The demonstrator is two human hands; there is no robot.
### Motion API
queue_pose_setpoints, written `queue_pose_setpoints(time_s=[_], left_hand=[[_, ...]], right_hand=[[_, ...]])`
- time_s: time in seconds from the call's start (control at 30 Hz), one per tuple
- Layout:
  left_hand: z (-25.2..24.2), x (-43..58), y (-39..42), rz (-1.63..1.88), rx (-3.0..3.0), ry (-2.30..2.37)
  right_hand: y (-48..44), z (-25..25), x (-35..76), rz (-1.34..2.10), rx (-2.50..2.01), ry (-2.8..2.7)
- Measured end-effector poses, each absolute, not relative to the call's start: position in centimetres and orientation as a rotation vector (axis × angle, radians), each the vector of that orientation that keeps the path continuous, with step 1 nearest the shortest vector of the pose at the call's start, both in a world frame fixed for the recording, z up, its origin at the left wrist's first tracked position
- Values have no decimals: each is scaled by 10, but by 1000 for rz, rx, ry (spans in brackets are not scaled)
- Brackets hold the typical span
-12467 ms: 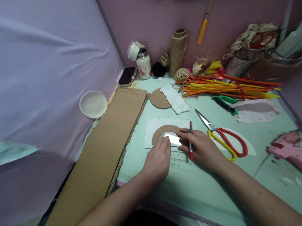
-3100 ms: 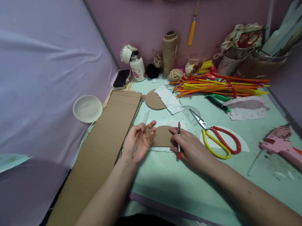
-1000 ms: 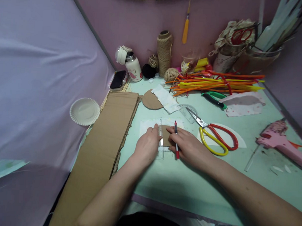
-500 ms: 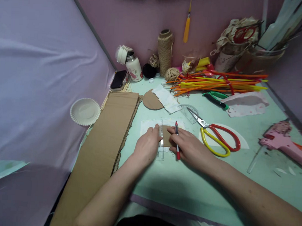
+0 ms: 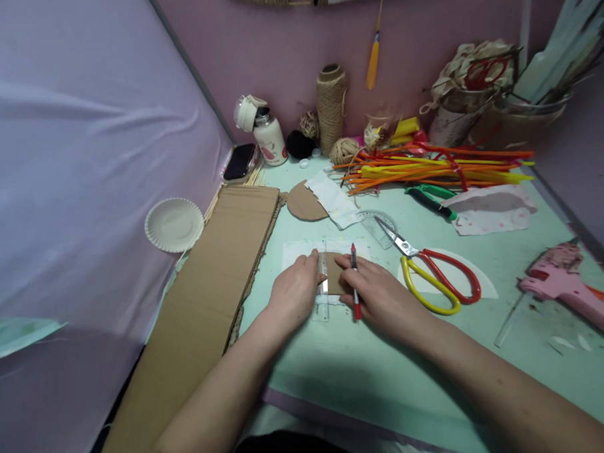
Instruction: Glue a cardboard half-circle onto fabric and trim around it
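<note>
A brown cardboard half-disc (image 5: 334,273) lies on a white paper sheet (image 5: 297,251) on the pale green table (image 5: 376,363). A clear plastic ruler (image 5: 321,295) stands across the half-disc, running towards me. My left hand (image 5: 294,294) lies flat with its fingers pressing on the ruler and the cardboard. My right hand (image 5: 379,295) rests on the right part of the half-disc, fingers closed round a red pen (image 5: 353,281) whose tip points away from me.
A long cardboard strip (image 5: 214,283) lies left of my hands, a paper plate (image 5: 174,215) beyond it. Red-and-yellow scissors (image 5: 433,272) and a clear protractor (image 5: 377,224) lie to the right, a pink glue gun (image 5: 564,286) farther right. Twine spools, coloured sticks (image 5: 434,169) and a bottle (image 5: 268,135) stand at the back.
The curved ruler from long ago is gone; the straight ruler, held in my left hand three seconds ago, now lies across the half-disc. Over the last second my hands barely moved.
</note>
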State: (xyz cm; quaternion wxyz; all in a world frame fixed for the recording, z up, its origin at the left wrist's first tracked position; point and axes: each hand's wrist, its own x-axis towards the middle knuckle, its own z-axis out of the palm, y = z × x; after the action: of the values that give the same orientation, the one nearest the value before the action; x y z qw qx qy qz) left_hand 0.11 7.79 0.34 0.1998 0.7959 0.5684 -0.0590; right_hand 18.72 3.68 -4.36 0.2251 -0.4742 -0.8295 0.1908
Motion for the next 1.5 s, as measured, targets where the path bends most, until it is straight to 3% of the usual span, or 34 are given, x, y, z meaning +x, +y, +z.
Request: queue_pose_setpoints(time_s=[1.5], left_hand=[[5,2,75,-251,2275,1615]], right_hand=[[34,-41,171,608,-1376,-2170]])
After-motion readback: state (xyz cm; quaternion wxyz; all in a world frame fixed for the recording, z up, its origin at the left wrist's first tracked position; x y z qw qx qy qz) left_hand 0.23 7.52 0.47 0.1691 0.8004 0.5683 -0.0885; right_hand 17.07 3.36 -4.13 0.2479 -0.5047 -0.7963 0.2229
